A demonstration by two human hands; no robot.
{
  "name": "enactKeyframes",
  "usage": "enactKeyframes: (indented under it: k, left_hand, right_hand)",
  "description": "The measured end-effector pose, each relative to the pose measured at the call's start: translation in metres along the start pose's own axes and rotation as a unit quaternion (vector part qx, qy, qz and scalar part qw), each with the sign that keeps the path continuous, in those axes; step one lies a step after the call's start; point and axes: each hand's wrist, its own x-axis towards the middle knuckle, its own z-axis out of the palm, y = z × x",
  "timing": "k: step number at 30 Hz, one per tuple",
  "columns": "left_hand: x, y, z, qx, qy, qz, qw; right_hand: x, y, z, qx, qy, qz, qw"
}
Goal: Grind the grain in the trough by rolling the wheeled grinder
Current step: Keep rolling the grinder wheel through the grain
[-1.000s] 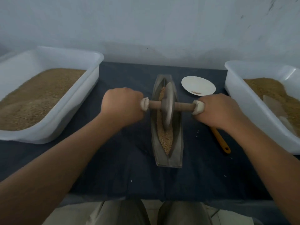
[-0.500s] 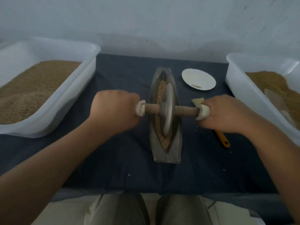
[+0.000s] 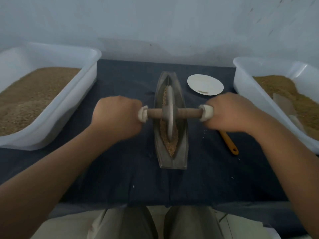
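Grinding in progress. The wheeled grinder (image 3: pixel 170 116) stands upright in the trough (image 3: pixel 183 152), its disc near the middle of the channel and its axle crosswise. The left hand (image 3: pixel 117 116) is fisted round the axle end at 9 o'clock of the disc; the right hand (image 3: pixel 229 112) is fisted round the end at 3 o'clock. Both sets of fingers are wrapped tight on the white end grips.

The grain (image 3: pixel 170 147) lies along the channel on both sides of the disc. At the 6 o'clock end it looks coarse, so we judge the task part done, with more passes needed. We cannot grade the fineness under the disc.

The trough sits on a dark blue cloth (image 3: pixel 120 169). From the trough, we note a left tub (image 3: pixel 89 69) of grain at 9 o'clock and a right tub (image 3: pixel 241 75) at 3 o'clock. A white plate (image 3: pixel 205 83) lies at 1 o'clock and an orange-handled tool (image 3: pixel 229 142) at 4 o'clock. A few stray kernels lie on the cloth. A pale wall (image 3: pixel 155 23) is at 12 o'clock.
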Motion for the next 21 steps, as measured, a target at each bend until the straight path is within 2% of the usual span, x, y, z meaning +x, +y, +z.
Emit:
enactKeyframes:
  k: [2, 4, 9, 11, 14, 18, 19, 21]
  left_hand:
    - [-0.014, -0.002, -0.003, -0.01, 0.035, 0.009, 0.999]
    - [-0.005, -0.002, 0.002, -0.013, 0.025, -0.001, 1.0]
    - [0.065, -0.002, 0.023, -0.024, -0.034, -0.059, 0.997]
    - [0.08, -0.002, 0.023, -0.023, -0.04, -0.062, 0.997]
    - [0.07, 0.0, 0.017, -0.013, -0.034, -0.047, 0.998]
    - [0.018, 0.0, 0.001, 0.001, 0.008, 0.014, 1.0]
    - [0.008, 0.0, -0.001, -0.005, 0.033, 0.024, 0.999]
    - [0.002, -0.004, 0.001, -0.004, 0.055, 0.027, 0.998]
  right_hand:
    - [-0.011, 0.0, -0.005, 0.018, -0.03, -0.014, 0.999]
    - [-0.001, 0.0, -0.003, 0.003, -0.024, -0.002, 1.0]
    - [0.055, 0.0, 0.007, -0.041, 0.121, 0.04, 0.991]
    - [0.063, -0.002, 0.007, -0.04, 0.14, 0.037, 0.989]
    - [0.053, -0.001, 0.005, -0.033, 0.093, 0.051, 0.994]
    - [0.003, 0.001, -0.001, 0.043, -0.073, 0.029, 0.996]
    - [-0.007, -0.001, -0.003, 0.061, -0.079, 0.012, 0.995]
    - [-0.012, -0.002, -0.001, 0.053, -0.04, 0.008, 0.998]
